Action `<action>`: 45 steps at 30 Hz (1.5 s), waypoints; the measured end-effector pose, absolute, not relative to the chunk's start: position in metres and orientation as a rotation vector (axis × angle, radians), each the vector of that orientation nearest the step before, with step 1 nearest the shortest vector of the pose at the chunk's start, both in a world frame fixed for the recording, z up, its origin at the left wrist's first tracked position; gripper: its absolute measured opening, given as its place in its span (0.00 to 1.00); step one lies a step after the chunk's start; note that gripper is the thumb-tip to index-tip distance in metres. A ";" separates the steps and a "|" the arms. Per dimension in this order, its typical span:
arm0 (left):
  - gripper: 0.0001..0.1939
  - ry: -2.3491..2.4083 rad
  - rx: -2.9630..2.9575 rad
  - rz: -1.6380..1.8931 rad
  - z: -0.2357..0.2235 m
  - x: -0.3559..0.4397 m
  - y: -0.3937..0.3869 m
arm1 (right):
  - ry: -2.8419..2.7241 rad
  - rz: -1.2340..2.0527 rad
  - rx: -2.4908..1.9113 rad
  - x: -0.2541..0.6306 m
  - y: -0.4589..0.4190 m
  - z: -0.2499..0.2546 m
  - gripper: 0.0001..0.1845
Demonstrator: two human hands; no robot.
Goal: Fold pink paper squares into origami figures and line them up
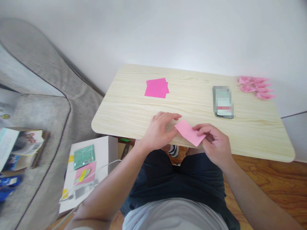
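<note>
A light pink paper piece (pixel 189 132), longer than it is wide, is held at the table's front edge. My right hand (pixel 214 142) pinches its right end between thumb and fingers. At the paper's left corner is my left hand (pixel 161 129), thumb and fingers apart; whether the thumb touches the corner I cannot tell. Farther back on the table lie a few brighter pink paper squares (pixel 156 88), overlapping. To the right, several folded pink paper pieces (pixel 255 87) with pointed ends sit in a cluster.
On the pale wooden table (pixel 120 105) lies a phone (pixel 223 102), its screen blurred. A white box (pixel 102 150) at lower left carries a green packet (pixel 84 156), pink paper and a cable. A grey sofa (pixel 81 99) stands at the left, a white wall behind.
</note>
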State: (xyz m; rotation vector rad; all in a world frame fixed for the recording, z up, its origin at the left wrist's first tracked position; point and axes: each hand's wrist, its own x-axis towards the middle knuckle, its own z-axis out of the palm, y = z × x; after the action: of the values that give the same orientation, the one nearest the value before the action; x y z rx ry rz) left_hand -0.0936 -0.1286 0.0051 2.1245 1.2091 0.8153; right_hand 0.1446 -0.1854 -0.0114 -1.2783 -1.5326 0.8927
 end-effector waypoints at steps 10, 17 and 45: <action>0.09 0.932 2.081 0.908 0.010 -0.094 -0.121 | -1.515 0.963 -1.203 0.146 -0.180 -0.004 0.12; 0.06 1.353 2.164 0.905 0.003 -0.084 -0.126 | -1.775 0.416 -1.412 0.159 -0.172 0.008 0.22; 0.12 1.320 2.341 0.659 0.004 -0.091 -0.134 | -2.117 0.443 -1.331 0.152 -0.167 0.001 0.06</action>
State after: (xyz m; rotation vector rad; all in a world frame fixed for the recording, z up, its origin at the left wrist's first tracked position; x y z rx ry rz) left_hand -0.0910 -0.1341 0.0042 2.3411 1.3204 0.6589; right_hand 0.1516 -0.1667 0.0013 -1.3305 -2.1175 0.4426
